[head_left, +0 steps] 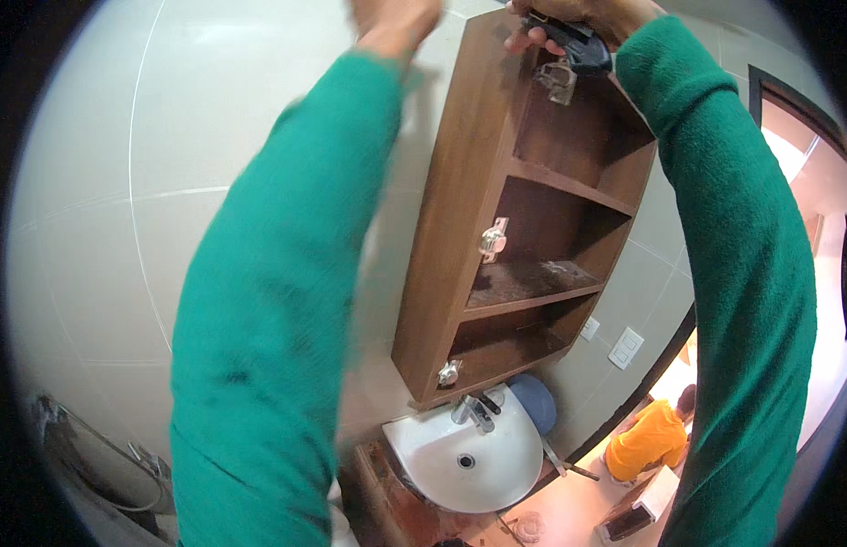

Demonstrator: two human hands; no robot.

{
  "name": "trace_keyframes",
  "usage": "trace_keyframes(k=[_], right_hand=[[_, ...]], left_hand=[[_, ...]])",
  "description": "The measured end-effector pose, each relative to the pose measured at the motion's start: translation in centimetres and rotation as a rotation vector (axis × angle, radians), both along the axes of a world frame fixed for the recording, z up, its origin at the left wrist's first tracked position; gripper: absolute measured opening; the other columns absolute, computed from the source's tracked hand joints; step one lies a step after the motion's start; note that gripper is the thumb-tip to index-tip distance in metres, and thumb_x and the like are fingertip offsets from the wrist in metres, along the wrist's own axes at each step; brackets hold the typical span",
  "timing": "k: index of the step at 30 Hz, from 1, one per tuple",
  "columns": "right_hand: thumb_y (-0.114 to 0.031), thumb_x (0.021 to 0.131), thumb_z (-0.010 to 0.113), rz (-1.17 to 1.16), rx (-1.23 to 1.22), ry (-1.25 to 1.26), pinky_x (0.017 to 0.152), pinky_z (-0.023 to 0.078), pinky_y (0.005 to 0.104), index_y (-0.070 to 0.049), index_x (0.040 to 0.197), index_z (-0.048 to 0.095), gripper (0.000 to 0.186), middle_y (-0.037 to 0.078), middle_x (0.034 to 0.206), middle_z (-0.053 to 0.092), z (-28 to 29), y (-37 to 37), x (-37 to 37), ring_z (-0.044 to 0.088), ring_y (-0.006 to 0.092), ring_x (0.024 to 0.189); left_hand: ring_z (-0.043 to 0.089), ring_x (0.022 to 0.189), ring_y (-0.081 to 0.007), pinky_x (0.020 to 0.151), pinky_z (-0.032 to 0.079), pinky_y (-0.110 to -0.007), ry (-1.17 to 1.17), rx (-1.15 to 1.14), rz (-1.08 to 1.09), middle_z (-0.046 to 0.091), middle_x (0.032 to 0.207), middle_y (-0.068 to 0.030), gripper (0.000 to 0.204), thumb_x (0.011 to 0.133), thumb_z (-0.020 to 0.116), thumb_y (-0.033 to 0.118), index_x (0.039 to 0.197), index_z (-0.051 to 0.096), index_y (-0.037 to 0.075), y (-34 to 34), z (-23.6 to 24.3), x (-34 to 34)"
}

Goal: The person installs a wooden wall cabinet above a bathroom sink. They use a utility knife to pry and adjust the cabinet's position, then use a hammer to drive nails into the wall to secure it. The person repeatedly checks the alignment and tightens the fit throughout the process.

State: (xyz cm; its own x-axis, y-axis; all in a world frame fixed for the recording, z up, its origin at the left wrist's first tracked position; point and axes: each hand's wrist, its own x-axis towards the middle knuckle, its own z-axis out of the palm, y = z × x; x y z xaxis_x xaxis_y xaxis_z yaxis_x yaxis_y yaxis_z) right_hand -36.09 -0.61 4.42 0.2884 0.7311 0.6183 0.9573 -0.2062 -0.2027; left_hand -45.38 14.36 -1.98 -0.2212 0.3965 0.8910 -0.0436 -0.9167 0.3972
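Observation:
A brown wooden wall cabinet [451, 201] with open shelves hangs before me, no door on its front. Silver hinges sit along its left inner side: a top hinge [558, 82], a middle hinge [494, 239] and a bottom hinge [449, 372]. At the cabinet's upper edge, my right hand [615, 16] is closed round a black tool with a curved grip [583, 50], just above the top hinge; its exact kind is unclear. Raised left of the cabinet top, my left hand [398, 16] is blurred and cut off by the frame, its fingers hidden.
Below the cabinet are a white washbasin [496, 469] with a chrome faucet [474, 413] and a blue round item [533, 404]. Wall switches [626, 348] are at right. Through the doorway, a person in an orange shirt [647, 442] is low near the floor. A shower hose [123, 447] hangs at left.

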Motion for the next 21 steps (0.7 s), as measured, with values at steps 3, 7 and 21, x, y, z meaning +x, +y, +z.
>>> trace_keyframes(k=[3,7,21], right_hand=[[-0.009,0.105,0.047,0.391,-0.010,0.350,0.044,0.054,0.0277,0.013,0.108,0.060,0.026,0.020,0.082,0.072,1.5,-6.7,2.0,0.063,0.0140,0.055],[-0.010,0.104,0.049,0.526,0.232,0.185,0.039,0.053,0.0192,0.011,0.108,0.052,0.021,0.026,0.090,0.072,0.7,-15.1,3.9,0.061,0.0097,0.048],[-0.012,0.103,0.054,0.352,0.391,0.199,0.043,0.052,0.0169,0.009,0.124,0.054,0.029,0.023,0.087,0.073,-11.6,-29.0,15.6,0.063,0.0095,0.050]], left_hand=[[0.074,0.092,-0.0204,0.077,0.063,-0.031,-0.171,0.298,-0.093,0.074,0.099,-0.0159,0.037,0.102,0.065,0.030,0.114,0.071,-0.004,-1.8,-8.7,-1.3],[0.070,0.074,-0.0148,0.065,0.057,-0.027,-0.045,0.018,-0.460,0.074,0.083,-0.0087,0.010,0.097,0.071,0.012,0.095,0.072,0.002,-11.4,-26.5,-1.9],[0.065,0.105,-0.0260,0.090,0.050,-0.038,1.033,-1.012,-1.238,0.070,0.119,-0.0115,0.028,0.097,0.061,0.017,0.118,0.070,0.001,-29.8,-71.4,11.5]])
